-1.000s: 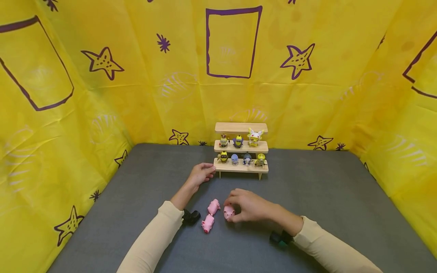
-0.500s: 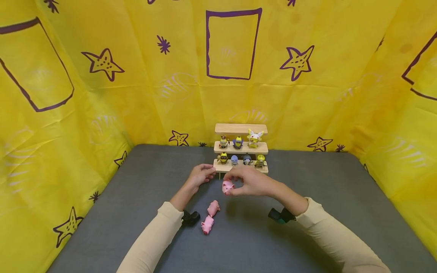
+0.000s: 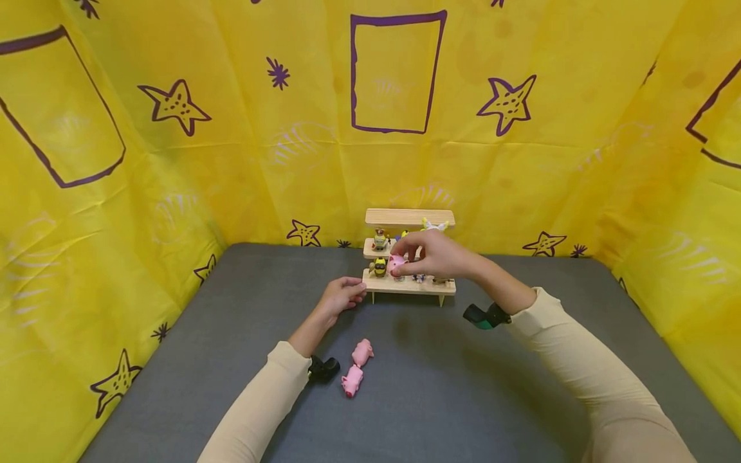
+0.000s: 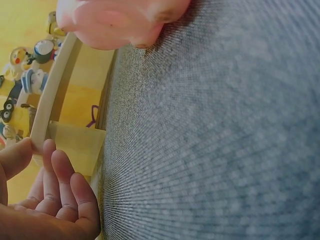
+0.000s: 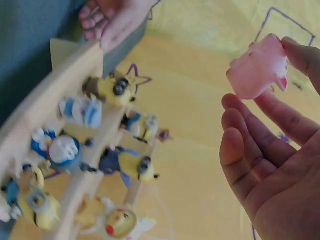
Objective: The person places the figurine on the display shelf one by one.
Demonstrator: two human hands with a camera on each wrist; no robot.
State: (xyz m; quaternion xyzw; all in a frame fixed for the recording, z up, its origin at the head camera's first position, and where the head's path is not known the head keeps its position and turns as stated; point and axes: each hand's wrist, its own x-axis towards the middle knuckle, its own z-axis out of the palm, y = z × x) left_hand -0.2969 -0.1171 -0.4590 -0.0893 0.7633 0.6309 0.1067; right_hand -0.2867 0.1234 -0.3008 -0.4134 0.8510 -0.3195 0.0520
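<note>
A small wooden three-tier display stand (image 3: 410, 217) stands at the back of the table. My left hand (image 3: 338, 298) pinches the left end of its lowest tier, thumb on top and fingertips below in the left wrist view. Between right thumb and fingers I hold a pink toy pig (image 5: 260, 67), up in the air before the stand. From the head camera, that right hand (image 3: 438, 253) hides several figurines behind it. Two more toy pigs lie on the table near my left wrist: one farther pig (image 3: 363, 352) and one nearer pig (image 3: 352, 381), close together.
Small figurines stand on the lower two tiers, among them a goggled yellow figure (image 3: 379, 267) and a crowned one (image 3: 379, 240). A dark grey cloth (image 3: 260, 276) covers the table. Yellow patterned curtain (image 3: 260, 193) encloses the back and sides.
My right hand has lifted the toy pig off the table and carried it up and forward to the stand. The left hand and the two other pigs stay put.
</note>
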